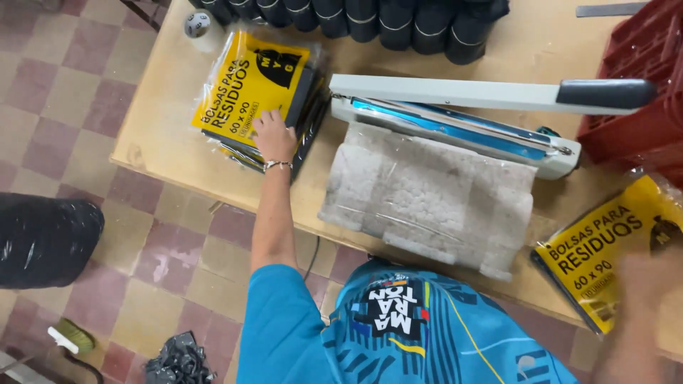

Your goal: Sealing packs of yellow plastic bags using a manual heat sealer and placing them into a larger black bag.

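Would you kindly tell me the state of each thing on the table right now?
Heat sealer: arm raised, open.
Left stack of yellow bag packs: flat, left hand resting on it.
Right yellow pack: flat at the table edge, right hand blurred over it.
Grey cloth: spread flat under plastic.
Black rolls: lined up.

I count two yellow packs (250,87) of bags on the table (156,135), one heat sealer (455,117), one grey padded mat (427,195), one tape roll (198,24), and one row of black rolls (356,18).
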